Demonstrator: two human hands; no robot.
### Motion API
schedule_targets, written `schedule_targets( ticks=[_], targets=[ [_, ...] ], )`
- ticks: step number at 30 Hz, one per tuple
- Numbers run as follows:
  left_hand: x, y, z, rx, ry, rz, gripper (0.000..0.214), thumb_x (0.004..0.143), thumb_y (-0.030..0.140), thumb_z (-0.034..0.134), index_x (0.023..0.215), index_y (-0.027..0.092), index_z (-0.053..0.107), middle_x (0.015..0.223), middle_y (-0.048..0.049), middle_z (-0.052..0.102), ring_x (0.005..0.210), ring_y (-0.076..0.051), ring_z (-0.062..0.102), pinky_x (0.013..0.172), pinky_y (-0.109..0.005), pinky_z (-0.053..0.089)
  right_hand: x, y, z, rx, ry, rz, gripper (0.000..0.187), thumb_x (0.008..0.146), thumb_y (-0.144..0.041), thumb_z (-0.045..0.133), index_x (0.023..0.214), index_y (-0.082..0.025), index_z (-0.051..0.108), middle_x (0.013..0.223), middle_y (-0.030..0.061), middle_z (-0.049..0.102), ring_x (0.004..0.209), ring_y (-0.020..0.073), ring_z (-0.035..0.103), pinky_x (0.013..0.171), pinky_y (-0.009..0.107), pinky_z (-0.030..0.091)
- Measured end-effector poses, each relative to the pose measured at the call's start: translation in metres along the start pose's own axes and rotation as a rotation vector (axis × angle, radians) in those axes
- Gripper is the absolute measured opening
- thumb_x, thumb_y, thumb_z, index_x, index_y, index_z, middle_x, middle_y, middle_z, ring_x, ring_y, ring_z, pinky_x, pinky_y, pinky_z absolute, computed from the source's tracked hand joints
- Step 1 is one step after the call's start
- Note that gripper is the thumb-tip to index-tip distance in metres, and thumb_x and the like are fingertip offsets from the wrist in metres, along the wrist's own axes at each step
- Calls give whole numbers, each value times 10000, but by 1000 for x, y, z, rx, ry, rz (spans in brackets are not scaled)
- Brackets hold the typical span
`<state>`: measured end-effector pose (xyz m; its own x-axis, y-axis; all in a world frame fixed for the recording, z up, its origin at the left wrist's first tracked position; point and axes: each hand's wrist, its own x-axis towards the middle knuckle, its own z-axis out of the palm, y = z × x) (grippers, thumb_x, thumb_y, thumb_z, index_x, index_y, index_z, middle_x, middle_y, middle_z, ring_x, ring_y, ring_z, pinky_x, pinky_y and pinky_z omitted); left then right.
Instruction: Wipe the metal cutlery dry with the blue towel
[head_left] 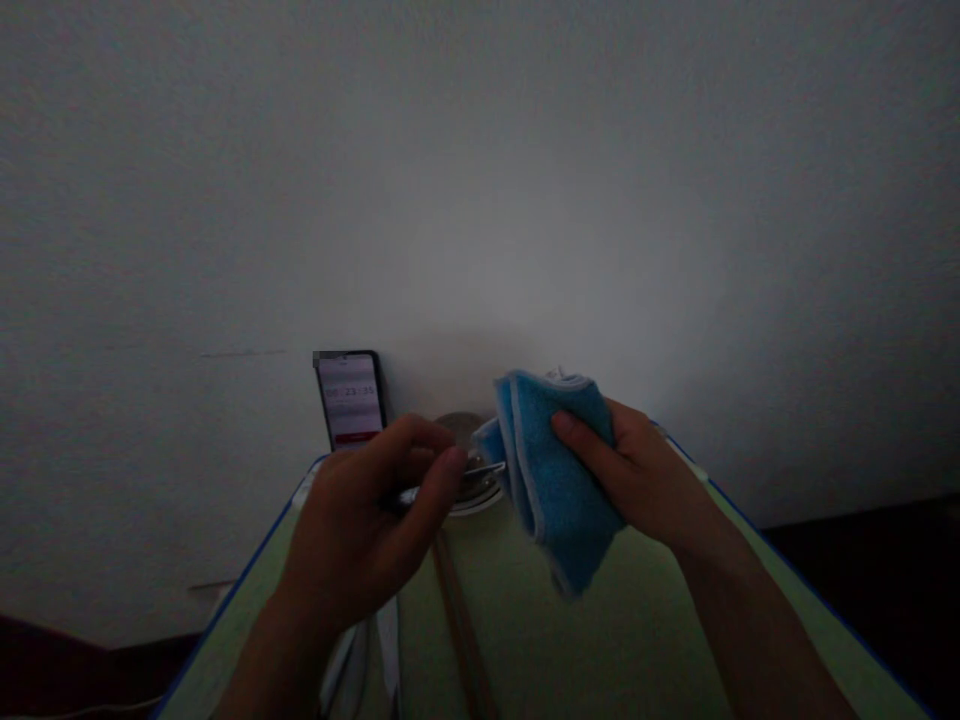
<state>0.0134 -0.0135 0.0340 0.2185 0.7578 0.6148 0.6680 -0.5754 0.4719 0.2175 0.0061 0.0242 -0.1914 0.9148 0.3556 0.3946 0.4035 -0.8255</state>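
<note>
My left hand [375,510] is closed on a thin, shiny metal piece of cutlery [486,470], pinched between thumb and fingers. Its far end meets the edge of a folded blue cloth [566,470] with pale edging; whether it is a spoon, fork or knife I cannot tell. Wrapped round the cloth from the right, my right hand [637,465] has its thumb pressed on the front. Behind the cutlery stands a round dish [476,503] with a striped rim, partly hidden by my left hand and the cloth.
A phone [349,395] showing a timer leans against the pale wall [480,200]. Long brown chopsticks [459,630] lie on the green table [600,650], which has blue edges. Left of them lie several light-coloured utensils [388,645], partly hidden under my left arm.
</note>
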Motion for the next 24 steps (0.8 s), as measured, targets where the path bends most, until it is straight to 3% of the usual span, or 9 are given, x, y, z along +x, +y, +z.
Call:
schedule_targets(
  ticks=[3, 12, 19, 24],
  targets=[
    [0, -2, 0, -9, -67, -33, 151, 831, 266, 498, 706, 189, 531, 442, 70, 571, 352, -76, 462, 380, -180, 332, 1, 0, 0, -12, 6, -14, 303, 862, -456, 434, 736, -188, 500, 677, -33, 521, 596, 92, 461, 569, 208, 383],
    [1, -3, -1, -15, -66, 20, 134, 837, 224, 495, 715, 183, 530, 401, 85, 500, 326, -64, 410, 374, -175, 302, 1, -2, 3, -1, 25, 52, 322, 841, -490, 453, 750, -187, 516, 667, -28, 529, 599, 108, 483, 583, 226, 394],
    [0, -18, 4, -169, -111, -95, 147, 852, 252, 491, 731, 176, 527, 462, 79, 491, 402, -58, 430, 407, -152, 309, -1, -6, 7, -23, 35, 48, 289, 851, -473, 445, 814, -198, 523, 729, -17, 561, 684, 128, 527, 650, 242, 416],
    [2, -36, 9, -342, 58, -289, 126, 855, 310, 495, 826, 188, 487, 443, 106, 368, 383, -59, 329, 385, -149, 227, -2, -7, 20, 99, 24, 100, 350, 856, -478, 429, 1096, -223, 441, 914, 15, 583, 832, 156, 556, 722, 266, 452]
  ],
)
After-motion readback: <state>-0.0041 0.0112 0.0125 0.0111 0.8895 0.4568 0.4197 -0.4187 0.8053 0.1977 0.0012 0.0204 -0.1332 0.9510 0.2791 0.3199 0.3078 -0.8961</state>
